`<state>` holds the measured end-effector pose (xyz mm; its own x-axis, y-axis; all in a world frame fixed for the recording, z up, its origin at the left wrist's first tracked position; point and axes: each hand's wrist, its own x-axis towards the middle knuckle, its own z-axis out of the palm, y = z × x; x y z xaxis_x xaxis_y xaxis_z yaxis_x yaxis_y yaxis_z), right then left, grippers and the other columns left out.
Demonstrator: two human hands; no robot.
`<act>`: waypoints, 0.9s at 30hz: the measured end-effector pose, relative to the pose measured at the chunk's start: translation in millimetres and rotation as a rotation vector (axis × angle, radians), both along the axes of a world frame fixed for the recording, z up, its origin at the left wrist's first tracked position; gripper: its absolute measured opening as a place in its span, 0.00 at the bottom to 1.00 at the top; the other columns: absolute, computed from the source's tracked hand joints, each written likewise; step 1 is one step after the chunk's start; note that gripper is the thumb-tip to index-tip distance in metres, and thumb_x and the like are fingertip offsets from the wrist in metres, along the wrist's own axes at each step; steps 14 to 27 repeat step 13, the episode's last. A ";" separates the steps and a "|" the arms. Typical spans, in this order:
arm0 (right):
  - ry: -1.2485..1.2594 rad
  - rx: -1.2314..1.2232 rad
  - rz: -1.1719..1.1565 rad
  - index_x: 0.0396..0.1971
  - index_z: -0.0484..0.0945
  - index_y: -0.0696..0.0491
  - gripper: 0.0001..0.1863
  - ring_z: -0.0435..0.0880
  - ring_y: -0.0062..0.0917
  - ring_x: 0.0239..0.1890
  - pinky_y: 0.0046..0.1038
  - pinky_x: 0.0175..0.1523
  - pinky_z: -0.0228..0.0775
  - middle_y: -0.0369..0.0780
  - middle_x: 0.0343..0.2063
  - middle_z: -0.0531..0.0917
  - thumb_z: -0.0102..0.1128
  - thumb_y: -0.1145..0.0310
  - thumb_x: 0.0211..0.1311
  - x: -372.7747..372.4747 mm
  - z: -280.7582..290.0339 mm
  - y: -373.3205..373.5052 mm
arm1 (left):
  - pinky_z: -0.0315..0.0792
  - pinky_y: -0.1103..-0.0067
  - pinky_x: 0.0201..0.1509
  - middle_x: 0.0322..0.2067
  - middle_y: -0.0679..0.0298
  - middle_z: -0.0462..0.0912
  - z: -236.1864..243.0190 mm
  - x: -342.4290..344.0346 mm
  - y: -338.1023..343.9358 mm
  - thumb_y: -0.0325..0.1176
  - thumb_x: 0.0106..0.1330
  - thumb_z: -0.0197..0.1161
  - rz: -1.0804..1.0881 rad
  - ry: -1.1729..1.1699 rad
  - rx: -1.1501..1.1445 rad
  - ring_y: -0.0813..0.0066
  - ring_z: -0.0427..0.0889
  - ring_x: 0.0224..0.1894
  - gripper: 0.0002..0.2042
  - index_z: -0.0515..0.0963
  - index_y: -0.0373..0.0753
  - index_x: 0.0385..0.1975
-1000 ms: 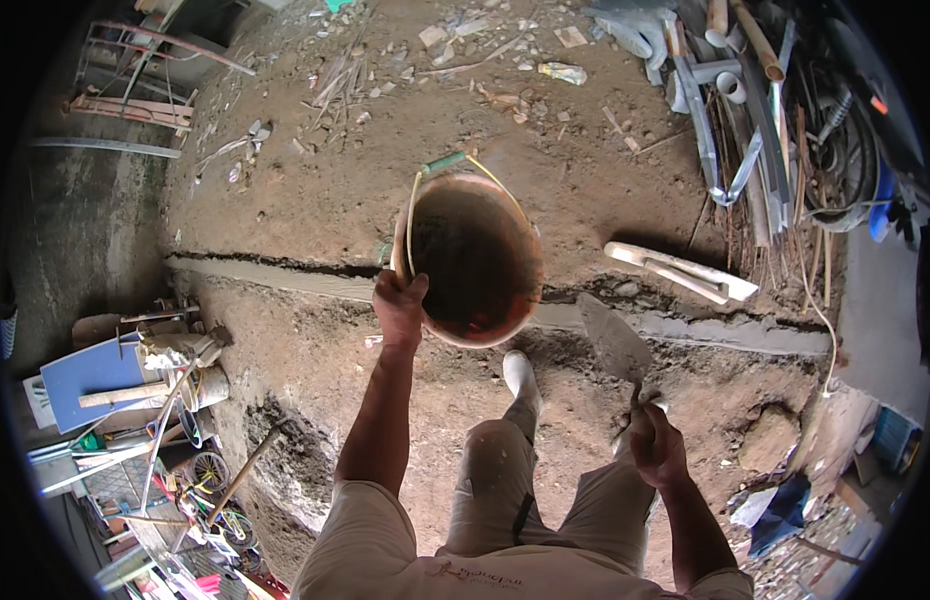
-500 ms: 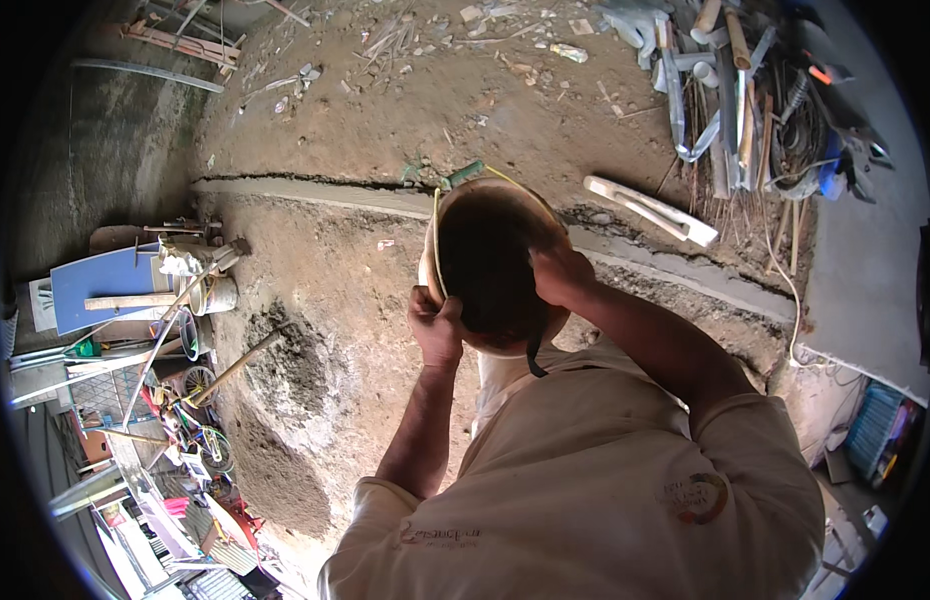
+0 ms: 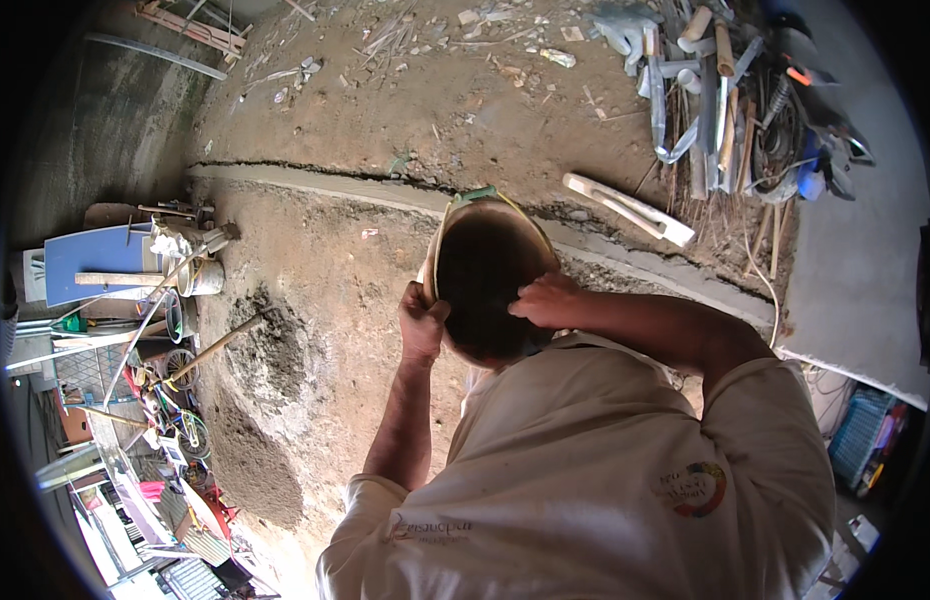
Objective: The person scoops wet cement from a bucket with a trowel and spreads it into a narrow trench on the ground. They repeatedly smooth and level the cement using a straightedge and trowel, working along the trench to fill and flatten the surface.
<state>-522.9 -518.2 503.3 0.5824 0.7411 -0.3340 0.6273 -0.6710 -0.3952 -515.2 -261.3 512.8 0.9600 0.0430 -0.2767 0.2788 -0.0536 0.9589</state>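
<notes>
A pale round bucket point(image 3: 528, 235) is tilted up in front of my body, and its inside is mostly in dark shadow. Its thin yellow handle has a green grip point(image 3: 475, 194) and lies along the far rim. My left hand point(image 3: 422, 325) is closed on the left rim, thumb toward the opening. Across the mouth from the right reaches my right hand point(image 3: 547, 300), its fingers curled together over the dark interior. Whatever it may hold does not show, and the bucket's contents are too dark to make out.
A narrow concrete strip point(image 3: 335, 189) crosses the dirt floor. A pale wooden piece point(image 3: 630, 208) lies beside it. Pipes and scrap point(image 3: 720, 100) are heaped far right. At left, a long-handled tool point(image 3: 220, 345) rests on a grey mound, near buckets and a blue board point(image 3: 103, 262).
My right hand has moved left and slightly down, from the right rim to over the bucket's opening. A dark strip at the bucket's near edge is no longer visible. My left hand keeps its grip.
</notes>
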 end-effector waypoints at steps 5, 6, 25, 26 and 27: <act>-0.114 0.136 -0.427 0.55 0.75 0.44 0.20 0.81 0.40 0.52 0.41 0.52 0.74 0.46 0.54 0.78 0.44 0.70 0.65 -7.3 19.7 -28.3 | 0.62 0.85 0.28 0.22 0.74 0.68 17.8 -16.5 -8.9 0.16 0.48 0.56 0.090 -0.085 0.103 0.86 0.64 0.24 0.10 0.66 0.42 0.22; -0.116 0.117 -0.476 0.56 0.75 0.44 0.20 0.81 0.40 0.52 0.41 0.52 0.74 0.47 0.54 0.78 0.44 0.70 0.65 -4.6 23.8 -28.0 | 0.62 0.85 0.28 0.22 0.74 0.68 22.6 -12.6 -20.0 0.16 0.48 0.57 0.094 -0.111 0.120 0.86 0.64 0.24 0.10 0.66 0.41 0.22; 0.042 0.072 -0.360 0.58 0.75 0.44 0.22 0.72 0.50 0.62 0.46 0.64 0.67 0.49 0.51 0.80 0.47 0.67 0.64 -23.9 39.3 -49.6 | 0.64 0.85 0.29 0.21 0.72 0.70 73.5 26.9 -46.4 0.16 0.48 0.56 0.168 -0.303 0.013 0.85 0.66 0.24 0.10 0.67 0.40 0.22; 0.042 0.072 -0.360 0.58 0.75 0.44 0.22 0.72 0.50 0.62 0.46 0.64 0.67 0.49 0.51 0.80 0.47 0.67 0.64 -23.9 39.3 -49.6 | 0.64 0.85 0.29 0.21 0.72 0.70 73.5 26.9 -46.4 0.16 0.48 0.56 0.168 -0.303 0.013 0.85 0.66 0.24 0.10 0.67 0.40 0.22; 0.042 0.072 -0.360 0.58 0.75 0.44 0.22 0.72 0.50 0.62 0.46 0.64 0.67 0.49 0.51 0.80 0.47 0.67 0.64 -23.9 39.3 -49.6 | 0.64 0.85 0.29 0.21 0.72 0.70 73.5 26.9 -46.4 0.16 0.48 0.56 0.168 -0.303 0.013 0.85 0.66 0.24 0.10 0.67 0.40 0.22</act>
